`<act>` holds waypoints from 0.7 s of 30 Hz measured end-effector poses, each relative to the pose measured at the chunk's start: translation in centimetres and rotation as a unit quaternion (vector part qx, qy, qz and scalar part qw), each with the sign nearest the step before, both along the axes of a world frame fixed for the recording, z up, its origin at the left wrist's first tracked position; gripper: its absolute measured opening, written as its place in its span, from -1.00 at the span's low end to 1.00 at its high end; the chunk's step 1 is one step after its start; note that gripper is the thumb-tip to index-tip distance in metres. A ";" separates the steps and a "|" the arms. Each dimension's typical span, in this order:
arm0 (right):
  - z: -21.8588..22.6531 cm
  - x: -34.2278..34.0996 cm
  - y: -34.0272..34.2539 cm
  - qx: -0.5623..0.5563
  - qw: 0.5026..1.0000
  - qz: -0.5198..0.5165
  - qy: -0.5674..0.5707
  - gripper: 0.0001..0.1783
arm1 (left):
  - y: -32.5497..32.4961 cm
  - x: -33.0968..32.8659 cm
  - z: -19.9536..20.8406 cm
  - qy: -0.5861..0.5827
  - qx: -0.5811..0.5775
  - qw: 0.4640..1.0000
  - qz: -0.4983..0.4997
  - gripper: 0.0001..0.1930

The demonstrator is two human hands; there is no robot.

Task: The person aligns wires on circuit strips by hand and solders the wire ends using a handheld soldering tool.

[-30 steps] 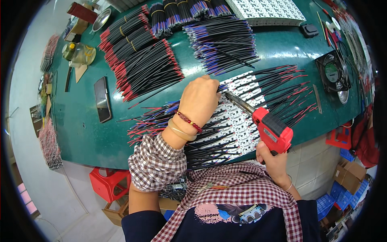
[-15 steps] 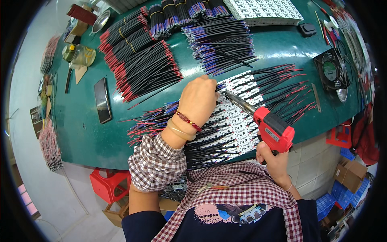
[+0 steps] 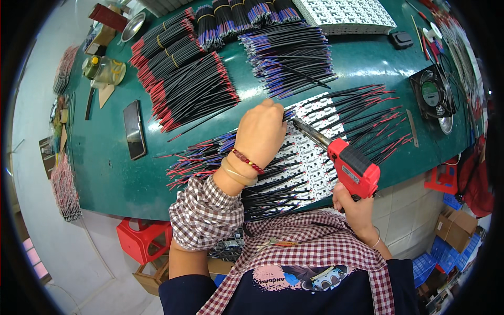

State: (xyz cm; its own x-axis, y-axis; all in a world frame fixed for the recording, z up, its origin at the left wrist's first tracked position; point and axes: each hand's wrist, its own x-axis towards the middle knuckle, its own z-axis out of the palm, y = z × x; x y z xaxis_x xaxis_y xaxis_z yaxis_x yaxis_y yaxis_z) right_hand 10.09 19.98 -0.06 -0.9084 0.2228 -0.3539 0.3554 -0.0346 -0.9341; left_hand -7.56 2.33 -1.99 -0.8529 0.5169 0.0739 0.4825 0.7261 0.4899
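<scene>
My right hand (image 3: 355, 211) is wrapped round the handle of a red and black soldering gun (image 3: 356, 167). Its metal nose points up and left, with the tip close to the upper part of a white circuit board panel (image 3: 321, 176). Just left of that tip, my left hand (image 3: 261, 128) is closed on a thin black wire (image 3: 288, 113) with a bluish end; the back of the hand hides most of the grip. Black wires with red tips (image 3: 367, 115) fan out from the panel's right side. More black wires (image 3: 210, 152), tipped red and blue, spread along its left side.
Bundles of red-tipped black wires (image 3: 191, 86) and a pile of blue-tipped ones (image 3: 289, 58) lie beyond my hands. A stack of white panels (image 3: 346, 14) sits at the back. A phone (image 3: 134, 129) lies left; a black fan (image 3: 431, 92) stands right. Red stool (image 3: 140, 239) below.
The soldering gun's body has shifted slightly left, its tip staying near the same spot on the panel. My left hand has barely moved and keeps its pinch.
</scene>
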 end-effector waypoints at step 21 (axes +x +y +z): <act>0.8 0.3 0.0 -0.038 0.999 -0.014 -0.033 -0.66 | 0.3 0.3 0.1 0.015 -0.035 0.999 0.003 -0.88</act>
State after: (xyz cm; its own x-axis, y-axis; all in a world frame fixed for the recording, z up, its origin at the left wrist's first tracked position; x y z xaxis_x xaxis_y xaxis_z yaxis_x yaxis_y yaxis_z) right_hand 10.43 20.01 0.78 -0.8767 0.2184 -0.4286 0.4132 -0.1145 -0.9034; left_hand -7.28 2.63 -1.88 -0.8535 0.5173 0.0628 0.4923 0.7609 0.4228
